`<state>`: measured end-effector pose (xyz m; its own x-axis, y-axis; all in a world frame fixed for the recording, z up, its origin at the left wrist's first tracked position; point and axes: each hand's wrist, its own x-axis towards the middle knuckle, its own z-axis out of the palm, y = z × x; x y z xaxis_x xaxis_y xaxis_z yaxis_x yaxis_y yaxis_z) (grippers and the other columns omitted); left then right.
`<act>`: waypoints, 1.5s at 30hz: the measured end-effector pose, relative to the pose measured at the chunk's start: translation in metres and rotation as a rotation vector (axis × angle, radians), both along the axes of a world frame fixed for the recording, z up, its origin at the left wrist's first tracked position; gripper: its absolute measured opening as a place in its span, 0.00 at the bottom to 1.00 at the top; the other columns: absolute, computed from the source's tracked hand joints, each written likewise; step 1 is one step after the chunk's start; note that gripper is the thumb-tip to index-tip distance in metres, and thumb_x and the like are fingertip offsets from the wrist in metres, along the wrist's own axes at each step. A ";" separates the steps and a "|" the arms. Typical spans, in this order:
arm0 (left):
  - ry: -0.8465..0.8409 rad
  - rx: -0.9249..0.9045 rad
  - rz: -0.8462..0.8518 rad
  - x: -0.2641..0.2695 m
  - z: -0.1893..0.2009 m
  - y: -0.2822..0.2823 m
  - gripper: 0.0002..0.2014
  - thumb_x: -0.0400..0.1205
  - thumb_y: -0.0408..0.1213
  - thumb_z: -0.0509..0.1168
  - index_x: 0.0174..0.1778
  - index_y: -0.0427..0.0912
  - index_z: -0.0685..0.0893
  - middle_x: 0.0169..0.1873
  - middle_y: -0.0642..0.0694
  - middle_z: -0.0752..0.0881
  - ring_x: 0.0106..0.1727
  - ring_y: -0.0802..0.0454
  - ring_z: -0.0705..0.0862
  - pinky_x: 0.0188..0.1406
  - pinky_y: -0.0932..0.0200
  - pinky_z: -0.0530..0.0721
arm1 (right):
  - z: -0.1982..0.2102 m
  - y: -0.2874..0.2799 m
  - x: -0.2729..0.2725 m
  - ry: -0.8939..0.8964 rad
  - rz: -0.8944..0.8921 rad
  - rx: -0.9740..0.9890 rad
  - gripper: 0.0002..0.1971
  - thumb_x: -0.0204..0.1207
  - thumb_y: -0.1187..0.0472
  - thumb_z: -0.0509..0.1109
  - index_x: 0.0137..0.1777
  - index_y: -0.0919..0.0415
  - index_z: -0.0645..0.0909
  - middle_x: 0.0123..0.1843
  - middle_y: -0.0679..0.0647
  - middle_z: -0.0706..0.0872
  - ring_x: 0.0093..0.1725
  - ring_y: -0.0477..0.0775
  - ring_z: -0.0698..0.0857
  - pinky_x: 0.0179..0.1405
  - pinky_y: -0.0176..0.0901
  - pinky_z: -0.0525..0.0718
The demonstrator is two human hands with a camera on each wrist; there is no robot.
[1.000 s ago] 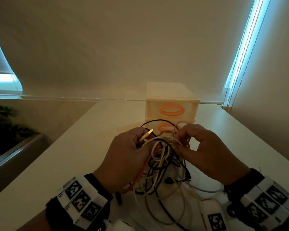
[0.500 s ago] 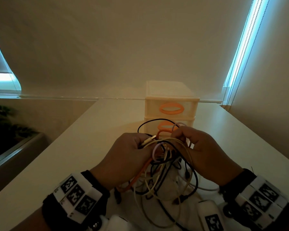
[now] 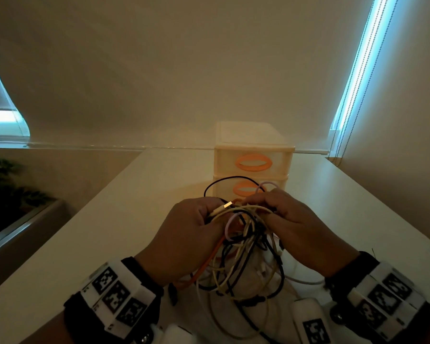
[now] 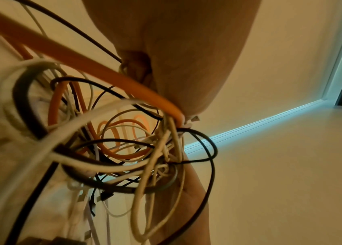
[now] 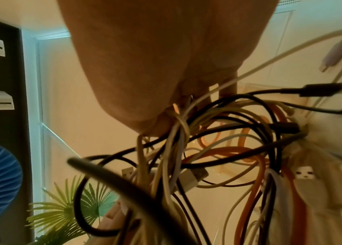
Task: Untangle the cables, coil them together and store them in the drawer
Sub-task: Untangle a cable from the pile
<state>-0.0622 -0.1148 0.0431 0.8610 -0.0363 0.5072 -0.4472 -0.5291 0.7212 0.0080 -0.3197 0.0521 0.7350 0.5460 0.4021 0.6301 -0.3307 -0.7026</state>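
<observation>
Both hands up over the white tabletop (image 3: 124, 219), just in front of the cream plastic drawer unit with orange oval handles (image 3: 253, 155); both drawers closed. Left hand (image 3: 191, 234) fingers curled round the top of the tangled bundle of black, white, cream and orange cables (image 3: 243, 247), with a metal USB plug (image 3: 227, 204) sticking out above its thumb toward the unit. Right hand (image 3: 291, 224) right beside it on the side away from the plant, fingertips pinching cream and white strands at the top of the same knot. Rest of the bundle hangs below the hands, loops trailing toward the tabletop edge nearest the camera. Thick orange cable (image 4: 94, 71) runs under the left palm in the left wrist view; right wrist view shows several loose plugs, incl. a white USB-A plug (image 5: 193, 177), dangling in the knot. Still fully tangled, nothing coiled. Green plant (image 3: 8, 184) off to the left of the unit, below tabletop level.
</observation>
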 end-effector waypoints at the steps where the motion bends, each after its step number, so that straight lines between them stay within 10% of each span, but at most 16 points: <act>1: 0.001 -0.007 0.005 0.000 -0.001 0.001 0.10 0.83 0.49 0.71 0.40 0.49 0.92 0.32 0.49 0.89 0.35 0.47 0.87 0.36 0.50 0.84 | 0.000 -0.001 0.000 -0.007 0.001 -0.008 0.14 0.85 0.60 0.66 0.62 0.41 0.86 0.56 0.39 0.85 0.56 0.36 0.84 0.50 0.26 0.80; 6: 0.014 0.010 0.009 0.000 -0.003 0.000 0.12 0.85 0.50 0.69 0.41 0.48 0.92 0.32 0.47 0.90 0.35 0.46 0.87 0.38 0.45 0.84 | 0.009 -0.004 -0.004 0.003 0.082 -0.044 0.18 0.78 0.62 0.77 0.65 0.44 0.88 0.54 0.36 0.92 0.54 0.36 0.89 0.55 0.28 0.83; 14: 0.047 0.042 0.009 -0.001 -0.003 -0.004 0.09 0.85 0.46 0.70 0.39 0.56 0.90 0.31 0.61 0.88 0.33 0.61 0.86 0.34 0.70 0.77 | 0.008 -0.006 -0.003 -0.083 0.083 -0.128 0.19 0.75 0.67 0.79 0.56 0.40 0.91 0.49 0.38 0.93 0.50 0.41 0.91 0.53 0.33 0.87; 21: 0.056 0.081 0.008 -0.002 0.000 -0.002 0.11 0.84 0.53 0.69 0.40 0.55 0.92 0.31 0.55 0.90 0.32 0.55 0.87 0.33 0.57 0.83 | 0.001 0.000 -0.003 -0.075 0.059 -0.011 0.08 0.75 0.60 0.68 0.38 0.48 0.86 0.35 0.51 0.86 0.35 0.52 0.84 0.37 0.57 0.86; 25: 0.031 0.115 0.021 -0.005 0.002 -0.002 0.09 0.84 0.51 0.70 0.41 0.58 0.92 0.32 0.60 0.90 0.33 0.60 0.87 0.33 0.65 0.81 | 0.002 0.002 -0.004 0.116 0.131 0.089 0.07 0.70 0.54 0.67 0.34 0.56 0.82 0.36 0.60 0.85 0.36 0.59 0.82 0.38 0.56 0.82; 33: -0.010 0.146 0.103 -0.007 0.004 -0.001 0.15 0.83 0.60 0.66 0.44 0.55 0.92 0.34 0.57 0.90 0.35 0.57 0.88 0.36 0.49 0.85 | 0.000 0.012 -0.006 0.319 0.128 0.168 0.13 0.66 0.49 0.69 0.32 0.57 0.75 0.33 0.55 0.76 0.34 0.54 0.73 0.36 0.50 0.73; 40: -0.021 0.145 0.136 -0.007 0.007 0.002 0.07 0.80 0.55 0.74 0.42 0.58 0.92 0.29 0.58 0.87 0.28 0.59 0.83 0.29 0.55 0.82 | 0.002 0.011 -0.007 0.412 0.137 0.123 0.04 0.67 0.60 0.67 0.37 0.60 0.81 0.37 0.58 0.81 0.37 0.54 0.80 0.39 0.46 0.78; 45: -0.069 -0.243 0.108 -0.008 0.028 0.023 0.18 0.71 0.55 0.76 0.32 0.42 0.87 0.22 0.54 0.79 0.26 0.60 0.74 0.32 0.58 0.76 | 0.004 -0.003 -0.002 0.347 0.172 0.052 0.22 0.64 0.52 0.74 0.52 0.68 0.80 0.54 0.70 0.81 0.46 0.63 0.82 0.43 0.47 0.82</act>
